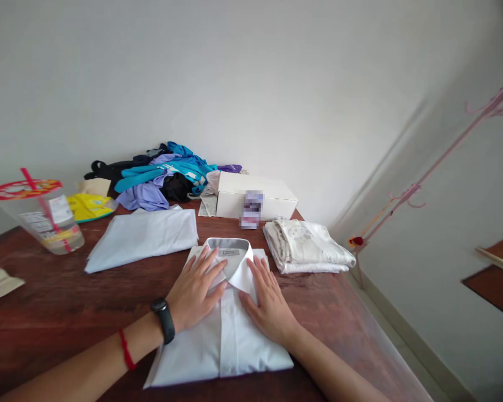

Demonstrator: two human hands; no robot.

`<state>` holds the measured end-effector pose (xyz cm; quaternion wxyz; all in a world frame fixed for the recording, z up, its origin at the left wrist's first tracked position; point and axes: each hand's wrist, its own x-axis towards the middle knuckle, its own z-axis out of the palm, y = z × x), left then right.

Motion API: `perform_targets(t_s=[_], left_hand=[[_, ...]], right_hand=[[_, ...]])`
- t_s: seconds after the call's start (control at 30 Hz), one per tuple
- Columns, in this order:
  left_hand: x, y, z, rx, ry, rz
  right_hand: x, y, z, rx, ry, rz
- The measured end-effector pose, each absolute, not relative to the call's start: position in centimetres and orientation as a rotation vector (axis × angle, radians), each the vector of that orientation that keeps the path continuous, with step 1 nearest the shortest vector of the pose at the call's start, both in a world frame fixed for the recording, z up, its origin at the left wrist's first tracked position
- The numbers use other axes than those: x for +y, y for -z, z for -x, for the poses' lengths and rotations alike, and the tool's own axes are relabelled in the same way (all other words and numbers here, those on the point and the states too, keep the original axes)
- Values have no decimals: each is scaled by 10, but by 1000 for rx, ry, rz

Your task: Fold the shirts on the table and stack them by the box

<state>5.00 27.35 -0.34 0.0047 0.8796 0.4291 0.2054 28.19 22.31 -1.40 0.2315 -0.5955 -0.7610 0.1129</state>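
A folded white dress shirt (209, 352) lies flat on the table in front of me, its collar (241, 268) pointing away and its button strip facing up. My left hand (197, 290) rests flat with fingers spread on the left collar side and chest; a dark band is on that wrist. On the right side of the collar, my right hand (270, 304) also lies flat with its fingers stretched out. Neither hand grips the cloth. Both palms hide parts of the shirt's shoulders.
Beyond the shirt lie a folded pale cloth (145, 234), a folded patterned cloth (310, 245) and a white box (260, 195). A heap of clothes (163, 173) sits by the wall. A plastic cup with straw (46, 218) stands left on the wooden table (67, 312). A pink coat rack (444, 151) leans right.
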Motion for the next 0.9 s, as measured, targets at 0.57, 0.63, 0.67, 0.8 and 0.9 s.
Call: perform_targets(t_s=[0.57, 0.63, 0.67, 0.8, 0.9], left_hand=[[276, 0, -43, 1260, -730, -2786], [276, -1, -43, 1258, -740, -2816], [276, -1, -43, 1256, -742, -2832], [277, -1, -42, 1258, -763, -2863], [278, 0, -42, 1259, -761, -2860]], right_hand=[[224, 29, -297, -2145, -290, 1483], [225, 32, -299, -2158, -271, 1463], [226, 32, -300, -2166, -267, 1458], [227, 32, -302, -2194, -268, 1465], [228, 32, -302, -2208, -272, 1473]])
